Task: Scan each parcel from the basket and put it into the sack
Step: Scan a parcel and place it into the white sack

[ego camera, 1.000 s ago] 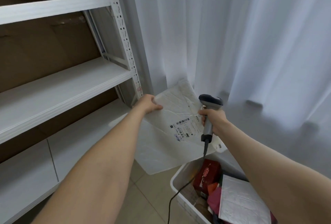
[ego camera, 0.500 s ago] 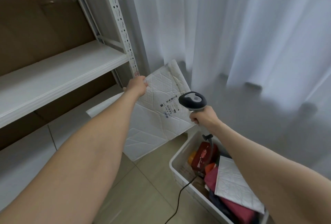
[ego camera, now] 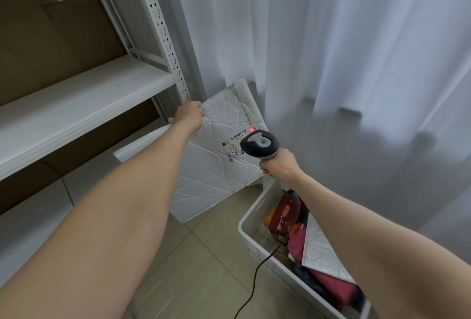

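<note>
- Left hand point(ego camera: 190, 116), arm stretched forward, is pinching the top corner of a white padded bubble-mailer parcel point(ego camera: 214, 165), holding it up beside the white metal shelf rack point(ego camera: 84, 99)
- Right hand point(ego camera: 279, 164) is gripping a grey handheld barcode scanner point(ego camera: 259, 144), its red dot shining on the parcel's label, above the white plastic basket point(ego camera: 251, 238)

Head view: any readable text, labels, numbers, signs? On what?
Nothing is clear enough to quote.
Too small: barcode and print on the label of the mailer.
Blurred: white print on the red box in the basket.
Too small: red marks on the tag on the upright.
None shows on the scanner.
</note>
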A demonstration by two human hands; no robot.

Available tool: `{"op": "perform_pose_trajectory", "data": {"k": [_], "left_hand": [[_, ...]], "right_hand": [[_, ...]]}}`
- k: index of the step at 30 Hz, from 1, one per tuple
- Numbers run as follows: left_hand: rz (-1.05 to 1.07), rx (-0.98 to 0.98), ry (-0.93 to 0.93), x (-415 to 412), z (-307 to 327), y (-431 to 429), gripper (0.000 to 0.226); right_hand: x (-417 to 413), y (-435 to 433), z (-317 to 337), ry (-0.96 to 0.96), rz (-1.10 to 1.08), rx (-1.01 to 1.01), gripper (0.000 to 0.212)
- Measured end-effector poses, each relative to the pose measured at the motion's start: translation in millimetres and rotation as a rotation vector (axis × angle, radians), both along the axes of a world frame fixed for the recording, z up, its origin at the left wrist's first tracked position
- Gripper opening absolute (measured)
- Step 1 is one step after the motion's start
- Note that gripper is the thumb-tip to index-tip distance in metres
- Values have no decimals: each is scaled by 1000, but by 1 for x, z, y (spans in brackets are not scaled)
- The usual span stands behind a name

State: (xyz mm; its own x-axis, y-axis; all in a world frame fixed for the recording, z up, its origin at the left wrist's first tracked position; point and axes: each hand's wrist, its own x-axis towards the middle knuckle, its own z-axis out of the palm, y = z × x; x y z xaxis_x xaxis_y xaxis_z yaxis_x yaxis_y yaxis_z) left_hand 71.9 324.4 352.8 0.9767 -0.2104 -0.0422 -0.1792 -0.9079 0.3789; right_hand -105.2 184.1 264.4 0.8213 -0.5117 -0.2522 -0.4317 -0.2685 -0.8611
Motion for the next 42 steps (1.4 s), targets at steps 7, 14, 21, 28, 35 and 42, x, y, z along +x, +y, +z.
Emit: {"op": "perform_pose_trajectory", "data": {"k": [7, 14, 21, 28, 35, 42], "left_hand": [[8, -8, -23, -7, 1, -2, 30], [13, -18, -38, -14, 0, -7, 29], [8, -15, -39, -14, 0, -8, 27], [19, -11, -45, -9, -1, -5, 31], [31, -26, -48, -1, -4, -7, 29], [27, -21, -50, 6, -5, -1, 28]], "right_hand": [[-9, 2, -1, -17, -3, -11, 14], [-14, 6, -8, -27, -16, -11, 9], [-15, 10, -4, -52, -12, 5, 14], [-13, 10, -4, -49, 2, -19, 10], [-13, 12, -4, -47, -3, 5, 7], [-7, 12, -8, -47, -40, 81, 5]]}}
